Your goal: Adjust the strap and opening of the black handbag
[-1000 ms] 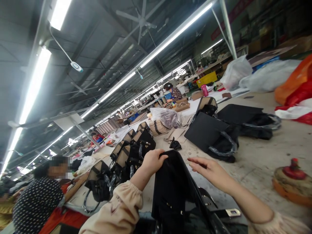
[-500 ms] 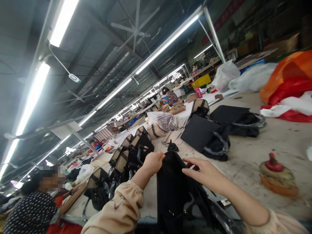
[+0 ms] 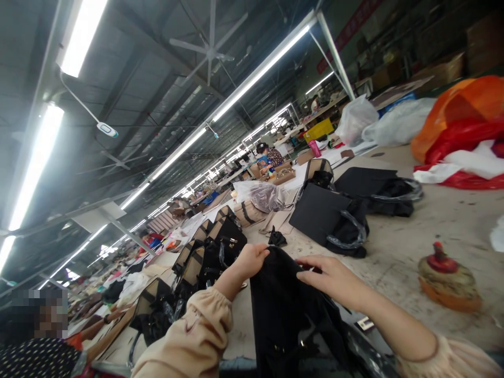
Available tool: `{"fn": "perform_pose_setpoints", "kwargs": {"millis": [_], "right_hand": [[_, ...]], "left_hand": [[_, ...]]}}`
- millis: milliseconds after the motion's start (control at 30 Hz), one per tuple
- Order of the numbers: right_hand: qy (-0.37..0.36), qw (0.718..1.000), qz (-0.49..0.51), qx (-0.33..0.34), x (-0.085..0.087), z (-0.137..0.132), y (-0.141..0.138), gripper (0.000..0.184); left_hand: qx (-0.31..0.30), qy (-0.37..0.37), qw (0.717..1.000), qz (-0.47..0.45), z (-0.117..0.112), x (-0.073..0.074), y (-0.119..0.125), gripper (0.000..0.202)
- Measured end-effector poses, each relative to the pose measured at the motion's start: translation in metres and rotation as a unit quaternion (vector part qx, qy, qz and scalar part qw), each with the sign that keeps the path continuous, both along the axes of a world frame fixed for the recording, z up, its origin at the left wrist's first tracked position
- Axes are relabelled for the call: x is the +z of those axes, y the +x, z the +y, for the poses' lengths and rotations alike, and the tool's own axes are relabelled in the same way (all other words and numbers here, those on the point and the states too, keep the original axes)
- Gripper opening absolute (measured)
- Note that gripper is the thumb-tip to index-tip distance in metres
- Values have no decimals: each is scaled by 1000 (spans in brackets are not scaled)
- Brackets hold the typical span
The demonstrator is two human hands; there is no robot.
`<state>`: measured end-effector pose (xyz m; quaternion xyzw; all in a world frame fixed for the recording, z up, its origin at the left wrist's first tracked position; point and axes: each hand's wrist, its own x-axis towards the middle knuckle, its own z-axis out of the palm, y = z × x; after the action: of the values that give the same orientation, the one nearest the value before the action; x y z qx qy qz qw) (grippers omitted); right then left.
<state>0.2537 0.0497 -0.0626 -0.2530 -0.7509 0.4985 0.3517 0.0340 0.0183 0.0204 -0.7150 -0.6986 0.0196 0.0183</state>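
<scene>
A black handbag (image 3: 275, 310) stands in front of me at the near table edge, with small gold-coloured metal fittings on its lower part. My left hand (image 3: 252, 261) is closed, pinching the bag's top edge at its left corner. On the other side, my right hand (image 3: 331, 275) rests its fingertips against the upper right edge of the bag. Its fingers are stretched and somewhat apart, and the tips partly hide behind the bag. Plastic-wrapped handles hang at the bag's lower right. A small black cloth piece (image 3: 277, 237) lies just beyond the bag.
Black bags with beige insides (image 3: 192, 262) stand in a row at left. Two flat black bags (image 3: 318, 215) lie beyond my right hand. A round weight-like object with a red knob (image 3: 449, 281) sits at right, below orange and red plastic bags (image 3: 460, 131). A co-worker (image 3: 35, 336) is at lower left.
My view has shifted slightly, and the co-worker at left now sits further toward the frame's edge. Both hands stay at the bag's top, with little visible movement.
</scene>
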Motion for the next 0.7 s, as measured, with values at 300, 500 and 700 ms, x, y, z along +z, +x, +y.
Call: {"fn": "perform_pose_setpoints", "kwargs": {"millis": [300,500,700], "right_hand": [[19,1000,-7,-7,1,-2,-4,35],[-45,999,6,5,-1,1,-5,40],[-63,998,15,2,-1,0,-10,35]], "left_hand": [[-7,39,999,30,6,-4,6,29],[-31,28,994,-97,7,-5,-6,23],[-15,-33,980,-194,-1,-5,-24,23]]}}
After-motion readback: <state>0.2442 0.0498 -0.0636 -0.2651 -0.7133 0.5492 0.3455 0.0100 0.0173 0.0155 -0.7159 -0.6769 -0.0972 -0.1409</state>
